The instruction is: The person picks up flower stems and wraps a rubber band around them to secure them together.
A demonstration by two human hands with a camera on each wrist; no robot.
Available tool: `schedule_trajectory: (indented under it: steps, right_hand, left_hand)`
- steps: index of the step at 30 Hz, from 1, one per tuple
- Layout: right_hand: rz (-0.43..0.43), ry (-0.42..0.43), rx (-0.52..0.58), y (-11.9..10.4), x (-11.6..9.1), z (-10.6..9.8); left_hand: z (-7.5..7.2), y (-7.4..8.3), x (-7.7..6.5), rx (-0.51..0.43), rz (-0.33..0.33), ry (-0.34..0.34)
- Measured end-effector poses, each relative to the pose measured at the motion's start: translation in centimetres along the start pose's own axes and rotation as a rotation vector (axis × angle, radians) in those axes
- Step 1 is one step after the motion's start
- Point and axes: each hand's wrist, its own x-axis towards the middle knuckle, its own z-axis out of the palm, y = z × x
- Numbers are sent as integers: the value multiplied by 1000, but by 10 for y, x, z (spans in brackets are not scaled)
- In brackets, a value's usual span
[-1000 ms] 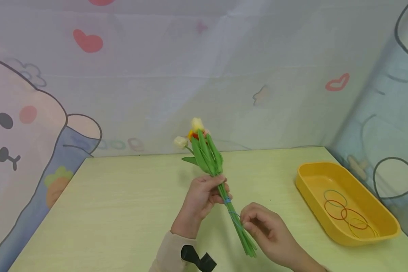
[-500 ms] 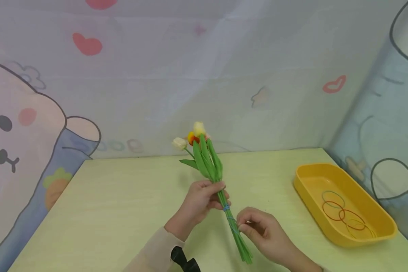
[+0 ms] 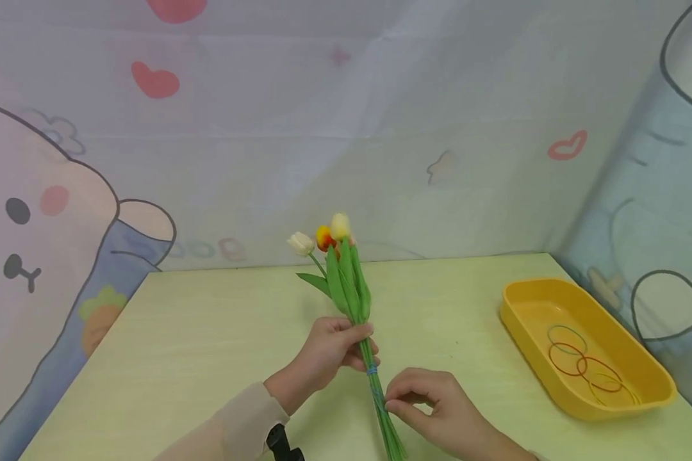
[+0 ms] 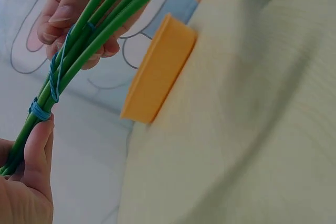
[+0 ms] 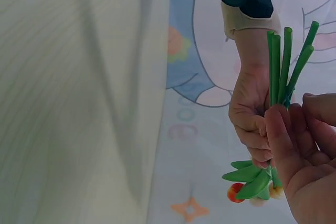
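Observation:
A bunch of artificial tulips (image 3: 346, 285) with white, pale yellow and orange-red heads is held above the table, heads pointing away. My left hand (image 3: 325, 352) grips its green stems just under the leaves. A blue rubber band (image 4: 39, 109) is wound tightly round the stems beside the left thumb. Its loose loop (image 4: 53, 77) runs on along the stems toward the cut ends. With thumb and forefinger, my right hand (image 3: 432, 404) pinches the band at the stems' right side. In the right wrist view the stem ends (image 5: 287, 56) spread apart above the right fingers.
A yellow tray (image 3: 530, 352) stands on the right of the pale table (image 3: 207, 358), with several coloured rubber bands (image 3: 582, 366) inside. A printed cloth backdrop (image 3: 265, 128) rises behind the table and at both sides.
Both hands and the tulips have shifted toward the near edge and slightly left in the head view. The bunch stands more upright, and the right hand stays by the stems.

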Motion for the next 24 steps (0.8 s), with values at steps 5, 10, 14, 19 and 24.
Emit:
schedule_trajectory:
  steps: [5, 10, 14, 19, 24]
  right_hand:
    - [-48, -34, -44, 6, 0, 1]
    - [-60, -45, -122, 7, -2, -4]
    - [-58, -23, -223, 6, -3, -16]
    - [-17, 87, -421, 5, -9, -38]
    - [60, 217, -630, 9, -15, -62]
  left_hand:
    - [-6, -4, -5, 46, -12, 3]
    - [-16, -9, -10, 110, -43, 21]
    - [-25, -16, -13, 162, -76, 38]
    - [-36, -25, -15, 231, -109, 61]
    - [-45, -36, -15, 282, -111, 68]
